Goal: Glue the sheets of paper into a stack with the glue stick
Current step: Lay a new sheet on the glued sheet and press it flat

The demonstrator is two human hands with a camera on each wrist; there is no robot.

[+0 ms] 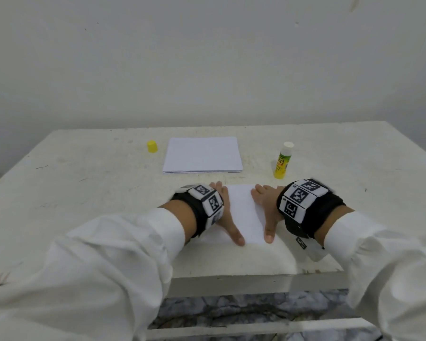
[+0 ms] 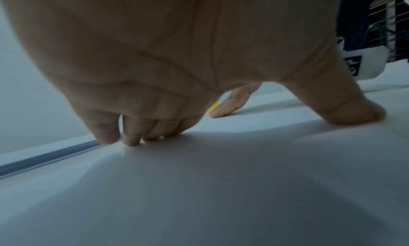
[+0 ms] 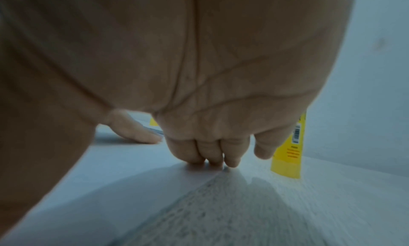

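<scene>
Near the bench's (image 1: 59, 168) front edge, left hand (image 1: 225, 212) and right hand (image 1: 266, 207) press flat, fingers extended, on a paper sheet (image 1: 244, 212), with glue stick (image 1: 282, 160) upright toward the right edge.

The place looked like a plain, sparsely furnished workroom rather than a home or shop. A bare off-white wall (image 1: 207, 57), scuffed and marked in spots, filled the upper half of the head view. Below it stood a worn white table (image 1: 84, 168), its top scratched and stained, with a lower shelf rail (image 1: 256, 327) at the bottom of the frame. A grey marbled floor (image 1: 244, 306) showed beneath. At the upper right of the left wrist view, a wire rack (image 2: 391, 22) was visible.
</scene>
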